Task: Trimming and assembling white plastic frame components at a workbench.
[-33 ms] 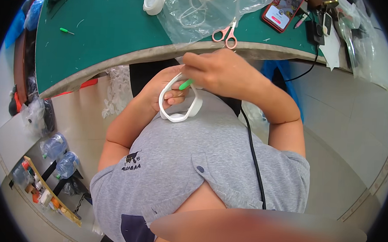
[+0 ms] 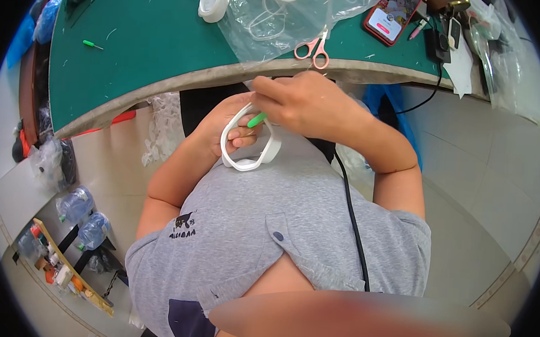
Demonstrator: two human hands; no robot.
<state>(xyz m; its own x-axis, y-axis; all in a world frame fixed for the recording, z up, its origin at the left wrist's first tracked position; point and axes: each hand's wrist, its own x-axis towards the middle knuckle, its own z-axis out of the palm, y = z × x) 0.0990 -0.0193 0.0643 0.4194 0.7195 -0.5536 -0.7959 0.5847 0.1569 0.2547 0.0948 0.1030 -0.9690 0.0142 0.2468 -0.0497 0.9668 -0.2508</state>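
A white, ring-shaped plastic piece [image 2: 271, 151] is held just in front of my grey shirt, below the table's near edge. My left hand [image 2: 239, 121] is closed on the ring's upper side, with several fingertips showing through its opening. Above and to the right, my right hand [image 2: 295, 102] is closed around a small tool with a green handle [image 2: 256, 119]. The handle's end sticks out below that hand and crosses the ring's opening. The tool's tip and the spot where both hands meet are hidden by my right fingers.
On the green table [image 2: 148, 46] lie pink-handled scissors [image 2: 319, 60], a clear plastic bag [image 2: 246, 39], a white ring-shaped piece [image 2: 213, 7], a phone [image 2: 384, 23] and another small green tool [image 2: 92, 44]. A black cable [image 2: 352, 212] runs down over my shirt.
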